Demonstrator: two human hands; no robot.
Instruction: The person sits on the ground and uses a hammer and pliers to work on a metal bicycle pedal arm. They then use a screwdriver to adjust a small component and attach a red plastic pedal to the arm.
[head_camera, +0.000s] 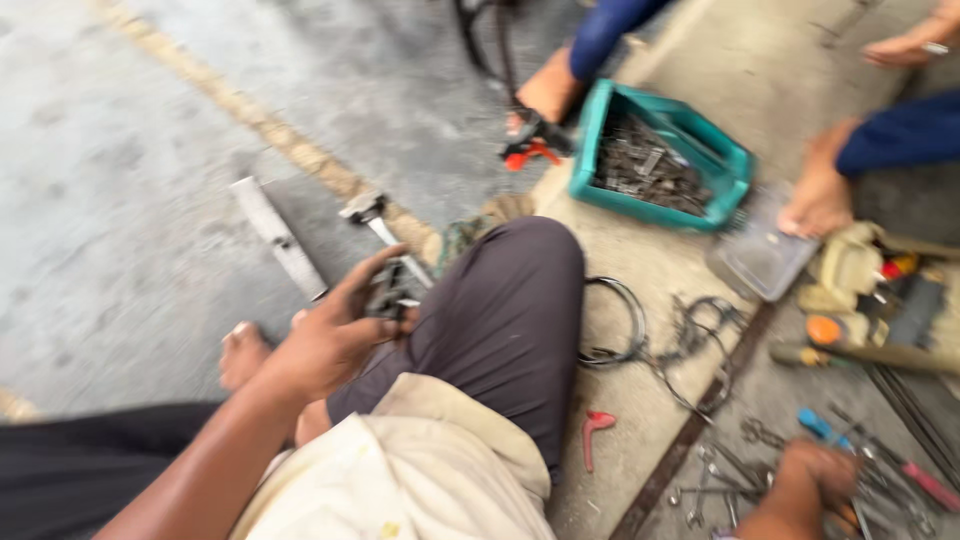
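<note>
My left hand (335, 335) rests by my raised knee (510, 290) and is closed around a small dark metal part (385, 298). Low at the right edge, my right hand (815, 480) reaches into a pile of loose tools (730, 480) on the concrete floor, with its fingers down among wrenches and a blue-handled tool (822, 425). The blur hides whether it grips any of them.
A teal crate (600, 130) of metal parts stands ahead, with another person's bare feet (820, 195) beside it. Red-handled pliers (530, 150), a hammer (375, 215), a flat metal bar (275, 235), coiled cables (625, 320) and a clear plastic box (760, 255) lie around.
</note>
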